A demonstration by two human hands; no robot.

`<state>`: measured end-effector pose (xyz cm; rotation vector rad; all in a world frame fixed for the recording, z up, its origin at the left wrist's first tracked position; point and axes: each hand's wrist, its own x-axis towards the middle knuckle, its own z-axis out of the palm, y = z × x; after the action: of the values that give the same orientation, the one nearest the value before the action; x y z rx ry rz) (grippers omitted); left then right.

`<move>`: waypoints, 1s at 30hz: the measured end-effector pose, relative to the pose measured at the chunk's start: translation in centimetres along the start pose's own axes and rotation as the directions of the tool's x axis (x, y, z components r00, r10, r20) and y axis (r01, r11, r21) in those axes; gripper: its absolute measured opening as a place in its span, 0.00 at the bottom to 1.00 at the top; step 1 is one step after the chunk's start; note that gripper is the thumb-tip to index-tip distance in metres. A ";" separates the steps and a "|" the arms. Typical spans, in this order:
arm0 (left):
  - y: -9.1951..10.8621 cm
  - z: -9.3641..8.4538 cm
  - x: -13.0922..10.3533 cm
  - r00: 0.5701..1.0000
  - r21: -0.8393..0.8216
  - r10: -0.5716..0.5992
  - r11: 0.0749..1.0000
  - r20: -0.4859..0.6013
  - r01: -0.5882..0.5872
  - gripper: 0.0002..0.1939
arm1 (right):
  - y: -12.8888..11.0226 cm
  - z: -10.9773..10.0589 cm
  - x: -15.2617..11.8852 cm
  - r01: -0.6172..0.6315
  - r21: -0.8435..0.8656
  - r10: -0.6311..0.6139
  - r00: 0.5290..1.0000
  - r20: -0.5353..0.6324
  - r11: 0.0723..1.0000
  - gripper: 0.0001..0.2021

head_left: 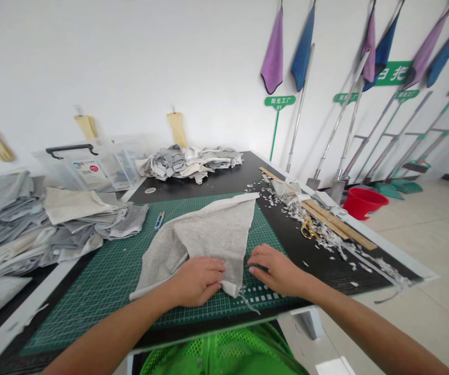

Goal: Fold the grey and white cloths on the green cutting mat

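A light grey cloth piece (212, 229) with a pale hem lies loosely folded on the green cutting mat (103, 281). My left hand (199, 281) rests on the cloth's lower part, palm down, its fingers pointing right and lying over the fabric near the bottom corner. Just right of the cloth's edge, my right hand (271, 268) hovers low over the mat with fingers slightly curled and apart, holding nothing. Loose threads hang from the cloth's bottom corner between the hands. Small blue snips (159, 221) lie on the mat to the upper left.
Stacks of folded cloth (5, 224) fill the left side beside a clear plastic box (91, 166). A cloth heap (193, 160) sits at the back. On the right lie gold scissors (307, 228), wooden rulers (337, 224) and scraps. A red bucket (364, 202) stands on the floor.
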<state>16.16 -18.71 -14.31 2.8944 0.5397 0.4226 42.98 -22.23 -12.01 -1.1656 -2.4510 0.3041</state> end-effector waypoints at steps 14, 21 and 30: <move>-1.2 0.7 -0.2 0.998 0.116 0.039 0.993 -0.048 -0.033 0.14 | -3.8 4.6 -0.9 -0.167 -0.138 0.171 0.985 0.016 0.976 0.08; -1.3 0.7 -0.6 0.996 0.093 0.053 0.995 -0.074 -0.046 0.14 | -3.3 4.7 -1.1 -0.169 -0.112 0.170 0.985 0.000 0.979 0.09; -1.3 0.6 -0.6 0.994 0.088 0.023 0.996 -0.104 -0.014 0.13 | -3.4 2.5 -2.2 -0.193 0.073 0.197 0.978 -0.062 0.979 0.07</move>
<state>15.36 -17.82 -15.32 2.9753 0.5608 0.5708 40.73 -26.18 -13.63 -1.3673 -2.2534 0.3924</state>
